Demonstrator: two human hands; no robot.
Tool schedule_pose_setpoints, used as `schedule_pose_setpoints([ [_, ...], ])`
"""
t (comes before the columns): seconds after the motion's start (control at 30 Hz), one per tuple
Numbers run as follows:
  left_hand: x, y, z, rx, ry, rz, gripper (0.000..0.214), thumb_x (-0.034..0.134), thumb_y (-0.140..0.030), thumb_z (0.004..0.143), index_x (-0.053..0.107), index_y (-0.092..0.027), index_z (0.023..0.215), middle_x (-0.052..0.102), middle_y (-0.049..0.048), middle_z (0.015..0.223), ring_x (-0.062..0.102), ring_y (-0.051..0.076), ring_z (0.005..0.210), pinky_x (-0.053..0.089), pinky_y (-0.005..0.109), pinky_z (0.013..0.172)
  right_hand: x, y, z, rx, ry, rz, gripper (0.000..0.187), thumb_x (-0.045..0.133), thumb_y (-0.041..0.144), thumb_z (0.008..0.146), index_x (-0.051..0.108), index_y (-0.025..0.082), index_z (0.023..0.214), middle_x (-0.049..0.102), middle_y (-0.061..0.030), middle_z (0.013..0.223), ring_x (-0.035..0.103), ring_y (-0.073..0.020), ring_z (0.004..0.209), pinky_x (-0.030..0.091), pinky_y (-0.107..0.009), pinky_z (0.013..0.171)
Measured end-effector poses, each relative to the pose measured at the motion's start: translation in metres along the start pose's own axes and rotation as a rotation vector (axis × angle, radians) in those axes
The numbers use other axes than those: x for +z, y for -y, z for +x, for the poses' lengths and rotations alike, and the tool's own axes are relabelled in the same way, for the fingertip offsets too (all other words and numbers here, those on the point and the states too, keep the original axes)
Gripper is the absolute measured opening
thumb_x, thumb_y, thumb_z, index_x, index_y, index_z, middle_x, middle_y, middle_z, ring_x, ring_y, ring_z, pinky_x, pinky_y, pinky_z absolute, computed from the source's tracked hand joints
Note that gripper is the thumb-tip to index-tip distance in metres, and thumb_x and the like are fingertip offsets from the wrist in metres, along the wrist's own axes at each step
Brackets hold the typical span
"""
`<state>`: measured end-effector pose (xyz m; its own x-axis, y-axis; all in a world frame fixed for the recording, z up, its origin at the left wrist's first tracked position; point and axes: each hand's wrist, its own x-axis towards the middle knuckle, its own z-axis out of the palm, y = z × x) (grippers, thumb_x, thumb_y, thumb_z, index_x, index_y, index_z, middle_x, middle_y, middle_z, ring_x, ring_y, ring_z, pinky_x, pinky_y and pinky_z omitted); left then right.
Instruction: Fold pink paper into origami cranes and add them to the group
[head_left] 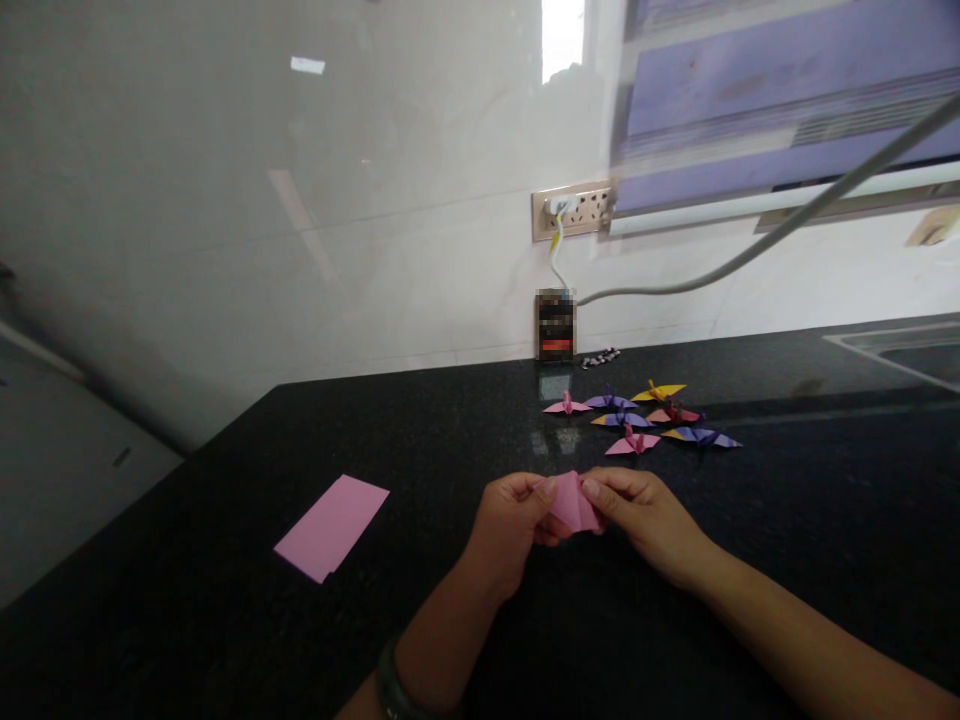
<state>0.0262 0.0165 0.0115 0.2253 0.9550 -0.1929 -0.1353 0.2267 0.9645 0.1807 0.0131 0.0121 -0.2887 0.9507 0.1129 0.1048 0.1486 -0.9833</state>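
At the lower centre of the frame, a small folded piece of matte pink paper [576,506] is held up between two bare hands, in front of a black, speckled, polished countertop [187,560]. A crease runs down its middle, and its lower edge shows more than one layer. In my judgement the piece is very light, pliant across a single layer, stiffer where layers overlap, not slippery, and liable to tear or take a stray crease if forced; the sound place to grip is by the side edges, close to the fold, with light fingertip pressure. The left hand [510,522] is nearly closed, its thumb laid on the near face at the paper's left edge and its fingers curled behind and below. The right hand [649,515] is likewise drawn in, thumb and fingers pinching the right edge near the top; its lower fingers are partly hidden. A dark, rounded bangle [390,682] circles the left wrist. A flat, pink, rectangular stack of paper [332,528] lies at the lower left, well apart from both hands. Seven small folded paper birds in pink, purple and yellow [622,420] stand grouped right of centre, just beyond the hands.
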Motion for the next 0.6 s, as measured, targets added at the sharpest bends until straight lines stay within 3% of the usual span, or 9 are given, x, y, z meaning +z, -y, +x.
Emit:
schedule_pose_setpoints([
  [0.23, 0.0007, 0.0004, 0.0001, -0.012, 0.001, -0.012, 0.029, 0.054, -0.04, 0.07, 0.056, -0.011, 0.07, 0.056, 0.0016, 0.047, 0.05, 0.008, 0.041, 0.036, 0.018, 0.041, 0.0002, -0.0013, 0.0008, 0.013, -0.008, 0.027, 0.027, 0.047, 0.038, 0.077, 0.058, 0.015, 0.067, 0.049, 0.0019, 0.055, 0.043, -0.0089, 0.05, 0.036, -0.021, 0.048],
  [0.43, 0.0019, -0.0012, 0.0002, 0.027, -0.027, 0.071, 0.025, 0.053, -0.034, 0.071, 0.058, -0.01, 0.076, 0.058, 0.0031, 0.05, 0.053, 0.01, 0.044, 0.039, 0.019, 0.043, -0.0015, -0.0041, 0.0026, 0.059, -0.027, 0.073, 0.021, 0.052, 0.023, 0.072, 0.057, 0.015, 0.091, 0.056, 0.0, 0.068, 0.047, -0.0091, 0.055, 0.037, -0.021, 0.051],
  [0.6, 0.0024, -0.002, -0.002, 0.077, 0.074, 0.119, 0.025, 0.059, -0.026, 0.067, 0.059, -0.011, 0.087, 0.061, 0.0034, 0.058, 0.057, 0.012, 0.05, 0.042, 0.021, 0.047, -0.0052, -0.0051, 0.0036, 0.064, 0.005, 0.045, 0.026, 0.053, 0.019, 0.068, 0.056, 0.017, 0.094, 0.056, 0.0016, 0.065, 0.046, -0.008, 0.05, 0.034, -0.019, 0.045],
])
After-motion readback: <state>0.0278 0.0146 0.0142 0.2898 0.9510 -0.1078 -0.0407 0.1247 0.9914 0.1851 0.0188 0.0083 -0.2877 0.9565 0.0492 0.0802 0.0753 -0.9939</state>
